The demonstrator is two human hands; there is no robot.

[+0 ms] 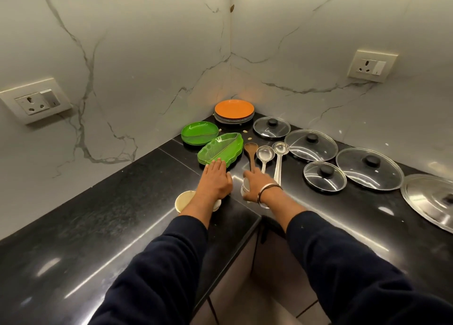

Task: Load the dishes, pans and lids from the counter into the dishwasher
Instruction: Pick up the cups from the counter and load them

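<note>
Black corner desk (103,216). Left hand (217,180) flat, fingers together, touching green plates (219,151); right hand (255,184) grips a white cup (245,186) just right of them. Lids (310,145) farther right; bare desk left.

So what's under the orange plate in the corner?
The orange plate tops a stack of plates; only their darker, greyish rims show below it. How many there are, and their faces, cannot be told. The stack sits on the black counter.
</note>
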